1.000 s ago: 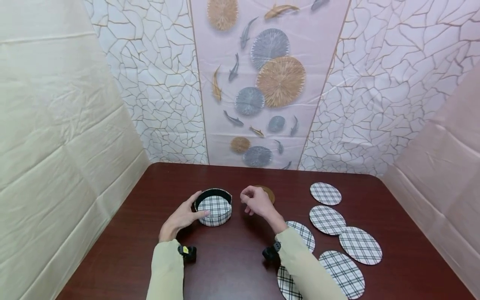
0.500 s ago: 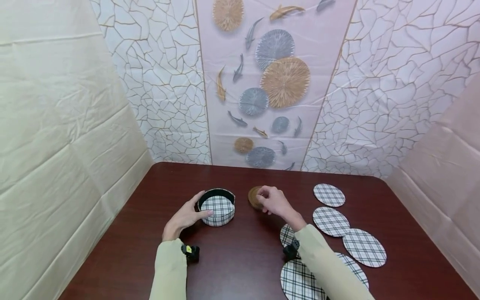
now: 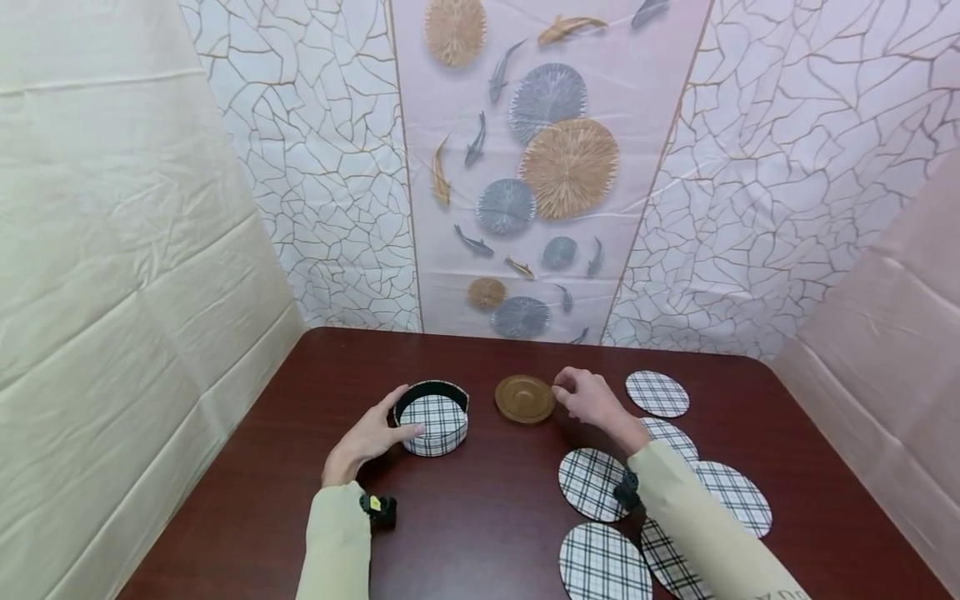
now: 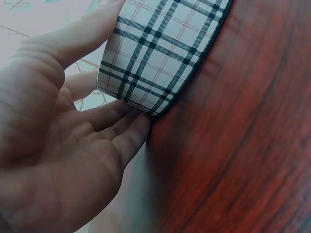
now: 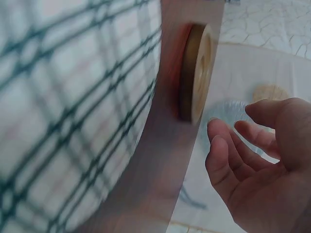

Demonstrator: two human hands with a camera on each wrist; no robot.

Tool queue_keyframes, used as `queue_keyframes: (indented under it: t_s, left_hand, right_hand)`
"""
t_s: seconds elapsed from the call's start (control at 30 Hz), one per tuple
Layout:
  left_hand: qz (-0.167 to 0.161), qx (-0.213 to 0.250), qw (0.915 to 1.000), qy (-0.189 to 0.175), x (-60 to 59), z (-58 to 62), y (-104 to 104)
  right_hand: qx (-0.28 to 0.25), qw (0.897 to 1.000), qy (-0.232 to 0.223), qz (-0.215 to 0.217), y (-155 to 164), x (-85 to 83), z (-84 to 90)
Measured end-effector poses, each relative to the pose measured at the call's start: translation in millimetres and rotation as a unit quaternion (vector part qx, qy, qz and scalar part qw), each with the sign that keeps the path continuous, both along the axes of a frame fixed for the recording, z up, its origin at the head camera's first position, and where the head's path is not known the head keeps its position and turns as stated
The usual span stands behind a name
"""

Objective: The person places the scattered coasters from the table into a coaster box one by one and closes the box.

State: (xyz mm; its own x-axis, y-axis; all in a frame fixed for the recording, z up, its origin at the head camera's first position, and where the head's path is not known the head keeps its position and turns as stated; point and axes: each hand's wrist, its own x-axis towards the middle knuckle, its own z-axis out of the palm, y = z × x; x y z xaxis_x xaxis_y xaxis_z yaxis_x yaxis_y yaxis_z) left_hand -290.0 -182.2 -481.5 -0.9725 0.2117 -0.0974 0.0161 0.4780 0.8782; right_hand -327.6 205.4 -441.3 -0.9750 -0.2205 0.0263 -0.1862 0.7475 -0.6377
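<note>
A round plaid holder (image 3: 431, 417) with a dark inner rim stands on the dark red table (image 3: 480, 517). My left hand (image 3: 396, 414) grips it, thumb on the near side and fingers round the left side. The left wrist view shows that left hand (image 4: 97, 87) up close against the plaid wall (image 4: 160, 48). A brown round disc (image 3: 525, 398) lies flat just right of the holder. My right hand (image 3: 567, 390) hovers at the disc's right edge, fingers loosely curled and holding nothing. In the right wrist view the right hand (image 5: 243, 141) is apart from the brown disc (image 5: 197, 73).
Several flat plaid coasters lie on the right half of the table, one at the back (image 3: 657, 393), one in the middle (image 3: 592, 483) and one near the front edge (image 3: 606, 562). My right sleeve covers parts of others. Draped walls enclose the table.
My right hand has moved rightwards from beside the holder, passed over the brown disc and now sits at its right edge. The left hand kept its grip on the holder.
</note>
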Motion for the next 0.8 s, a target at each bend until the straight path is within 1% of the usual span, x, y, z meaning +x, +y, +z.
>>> queue_keyframes:
  t_s: [0.1,0.2,0.3,0.43,0.53,0.67,0.8]
  left_hand:
    - [-0.001,-0.002,1.0000,0.003,-0.4,0.2,0.4]
    - [-0.003,-0.005,0.9999,0.009,-0.8,0.5,0.3]
    - [0.000,-0.007,1.0000,0.007,0.0,0.3,-0.5]
    - [0.003,-0.010,0.9999,0.005,1.5,0.7,-0.3]
    - [0.004,-0.010,0.9999,0.005,1.3,0.8,0.2]
    - [0.005,-0.009,0.9999,0.006,0.8,0.5,0.5]
    - [0.003,-0.005,1.0000,0.007,0.8,0.3,0.4]
  right_hand:
    - [0.017,1.000,0.005,-0.010,14.0,-2.8,-0.3]
    - [0.038,0.999,0.020,-0.020,27.7,-7.4,0.1]
    - [0.055,0.998,0.035,-0.025,40.3,-11.2,1.6]
    - [0.082,0.995,0.053,-0.036,56.7,-12.3,4.5]
    - [0.106,0.991,0.062,-0.052,67.4,-12.3,7.3]
    - [0.114,0.989,0.056,-0.072,80.1,-13.2,10.5]
    - [0.126,0.987,0.035,-0.089,94.6,-13.9,9.9]
